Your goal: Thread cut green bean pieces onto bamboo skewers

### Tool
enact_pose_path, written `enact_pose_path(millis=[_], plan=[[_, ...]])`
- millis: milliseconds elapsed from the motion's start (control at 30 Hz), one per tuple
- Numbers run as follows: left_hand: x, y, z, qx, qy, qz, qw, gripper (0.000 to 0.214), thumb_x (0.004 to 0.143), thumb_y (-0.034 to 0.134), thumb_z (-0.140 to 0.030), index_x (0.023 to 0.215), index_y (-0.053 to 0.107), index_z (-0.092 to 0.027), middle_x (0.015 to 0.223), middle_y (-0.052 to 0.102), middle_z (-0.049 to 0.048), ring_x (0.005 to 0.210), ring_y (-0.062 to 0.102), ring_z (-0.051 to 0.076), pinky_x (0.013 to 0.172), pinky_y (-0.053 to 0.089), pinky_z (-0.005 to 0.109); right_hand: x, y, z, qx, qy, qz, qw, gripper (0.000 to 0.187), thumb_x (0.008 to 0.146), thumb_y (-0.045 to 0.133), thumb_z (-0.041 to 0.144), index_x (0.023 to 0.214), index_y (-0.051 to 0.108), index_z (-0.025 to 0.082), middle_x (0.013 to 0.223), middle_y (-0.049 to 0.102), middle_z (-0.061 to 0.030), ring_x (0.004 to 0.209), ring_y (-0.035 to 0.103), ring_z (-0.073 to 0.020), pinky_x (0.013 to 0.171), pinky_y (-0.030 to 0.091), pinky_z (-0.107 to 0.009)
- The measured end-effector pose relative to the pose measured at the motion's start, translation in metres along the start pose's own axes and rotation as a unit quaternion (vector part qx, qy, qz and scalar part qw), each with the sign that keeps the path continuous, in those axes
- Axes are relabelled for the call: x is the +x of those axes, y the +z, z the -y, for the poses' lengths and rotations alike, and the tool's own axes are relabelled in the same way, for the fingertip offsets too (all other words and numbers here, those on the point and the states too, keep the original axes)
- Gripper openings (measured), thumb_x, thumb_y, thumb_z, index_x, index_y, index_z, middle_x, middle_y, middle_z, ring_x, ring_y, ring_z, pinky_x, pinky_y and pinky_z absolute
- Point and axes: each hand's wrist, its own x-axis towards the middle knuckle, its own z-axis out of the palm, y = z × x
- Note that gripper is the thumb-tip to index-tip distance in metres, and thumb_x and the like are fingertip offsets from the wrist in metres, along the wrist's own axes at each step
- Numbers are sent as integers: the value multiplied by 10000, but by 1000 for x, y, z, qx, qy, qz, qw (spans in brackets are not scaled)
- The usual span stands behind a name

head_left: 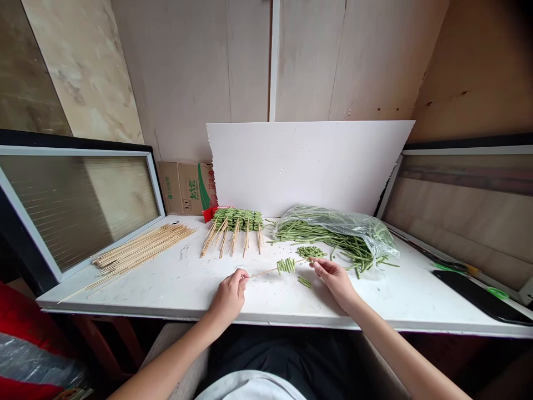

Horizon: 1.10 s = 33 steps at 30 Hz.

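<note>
**Beans on a skewer, held at both ends**

The left hand [230, 294] pinches the left end of a thin bamboo skewer [264, 272], fingers closed on it. The right hand [334, 279] closes its fingertips at the skewer's right tip. Short green bean pieces [286, 265] are threaded side by side at mid-stick, just above the white tabletop [175, 280]. One loose bean piece [304, 282] lies near. Farther off are a clear plastic bag of long green beans [337, 230], finished bean skewers [235, 225] and, on the left, a bundle of bare bamboo sticks [141, 250].

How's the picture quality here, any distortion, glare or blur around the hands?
Head view: the wide-angle lens stretches the table toward the corners; light is soft and even, with only faint shadows under the left hand and right hand; the skewer looks sharp; no glare.
</note>
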Motion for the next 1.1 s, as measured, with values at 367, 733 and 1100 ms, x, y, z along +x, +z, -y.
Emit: enact_pose_path(millis=[367,733,1100], plan=[[0,-2,-2,2,24,7,1000,202,1028,405,-259,1002,603,-231,769,667,32,754,662,204,713,483,300,-2,1,-1,168,69,29,983,487,672,949,496,1068,799,255,1037,759,-68,906,699,-219,782,589,-335],[0,-2,-1,1,18,19,1000,212,1032,400,-282,1008,603,-227,782,668,36,767,661,209,715,468,306,0,1,-4,174,72,32,982,427,717,929,454,1077,803,262,1039,749,-38,822,660,-161,675,531,-271],[1,-2,1,6,23,14,1000,209,1035,402,-280,1008,603,-229,786,666,32,768,662,208,717,458,298,-2,2,1,169,73,24,983,443,679,952,458,1050,812,260,1022,745,-49,819,666,-172,672,573,-283]])
